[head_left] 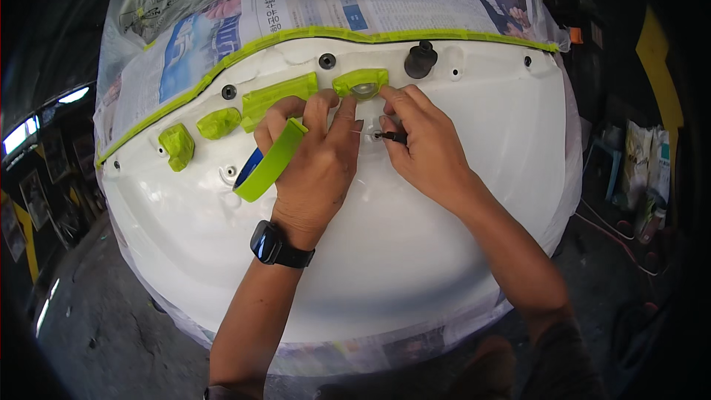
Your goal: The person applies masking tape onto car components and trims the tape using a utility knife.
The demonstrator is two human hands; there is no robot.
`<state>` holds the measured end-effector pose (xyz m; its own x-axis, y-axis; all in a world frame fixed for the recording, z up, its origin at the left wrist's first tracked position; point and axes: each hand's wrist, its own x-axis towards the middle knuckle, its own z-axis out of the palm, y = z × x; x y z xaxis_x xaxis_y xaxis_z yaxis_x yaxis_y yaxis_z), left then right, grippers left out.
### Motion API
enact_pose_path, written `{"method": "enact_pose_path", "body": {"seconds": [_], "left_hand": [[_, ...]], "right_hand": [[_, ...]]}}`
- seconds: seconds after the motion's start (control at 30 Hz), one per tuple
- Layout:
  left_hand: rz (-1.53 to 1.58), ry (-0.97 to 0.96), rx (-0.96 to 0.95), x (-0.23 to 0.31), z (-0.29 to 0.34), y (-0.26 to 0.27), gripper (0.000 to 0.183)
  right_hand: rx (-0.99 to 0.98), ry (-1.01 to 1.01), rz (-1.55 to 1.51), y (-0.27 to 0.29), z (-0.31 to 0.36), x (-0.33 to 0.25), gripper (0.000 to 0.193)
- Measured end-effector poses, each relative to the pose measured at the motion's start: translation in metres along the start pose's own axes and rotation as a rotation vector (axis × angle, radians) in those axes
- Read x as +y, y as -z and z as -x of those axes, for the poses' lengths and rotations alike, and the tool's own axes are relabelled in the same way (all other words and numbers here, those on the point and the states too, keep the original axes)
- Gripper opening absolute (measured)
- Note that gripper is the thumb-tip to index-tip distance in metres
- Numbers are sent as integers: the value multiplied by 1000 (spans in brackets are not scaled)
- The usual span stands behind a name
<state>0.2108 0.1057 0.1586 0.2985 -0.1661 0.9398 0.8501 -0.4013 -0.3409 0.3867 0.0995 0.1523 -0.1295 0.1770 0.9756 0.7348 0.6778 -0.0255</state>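
Note:
In front of me is a white, glossy car body panel [415, 230]. My left hand [322, 148] has a roll of green masking tape [270, 163] hooked on its fingers, and its fingertips reach the lower edge of a taped fitting. Green tape [348, 84] covers most of this fitting, but a rounded, greyish part [364, 91] shows below it. My right hand [426, 144] grips a small black tool [392, 136] with a pale, thin tip; its exact kind is unclear. The right index finger touches the fitting's right end.
Newspaper [318, 0] masks the panel's far part, edged by a green tape strip [355, 32]. More green-taped spots [219, 124] lie to the left. A black rubber piece [421, 60] stands up near the far edge. Bags [638, 155] and cables are on the right floor.

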Motion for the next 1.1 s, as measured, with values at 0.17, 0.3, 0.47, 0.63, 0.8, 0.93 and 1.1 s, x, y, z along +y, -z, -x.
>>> {"method": "enact_pose_path", "body": {"seconds": [0.17, 0.3, 0.47, 0.63, 0.8, 0.93, 1.1], "left_hand": [[-100, -18, 29, -1, 2, -9, 39], [-113, 0, 25, 5, 0, -11, 41], [-1, 113, 58, -3, 0, -10, 48], [-75, 57, -16, 12, -9, -9, 51], [-96, 32, -86, 10, -16, 9, 55], [402, 184, -97, 16, -1, 34, 58], [884, 473, -229, 45, 69, 95, 67]], "right_hand": [[-21, -127, -217, -5, -3, -9, 58], [-86, -173, -256, 1, -3, -8, 59], [-70, -450, -463, 25, -8, -17, 47], [-71, -331, -422, 0, -3, -15, 46], [-168, -614, -666, 21, -9, -23, 47], [-94, -685, -871, 37, 14, -28, 41], [-418, -536, -913, 21, 72, -81, 46]]}}
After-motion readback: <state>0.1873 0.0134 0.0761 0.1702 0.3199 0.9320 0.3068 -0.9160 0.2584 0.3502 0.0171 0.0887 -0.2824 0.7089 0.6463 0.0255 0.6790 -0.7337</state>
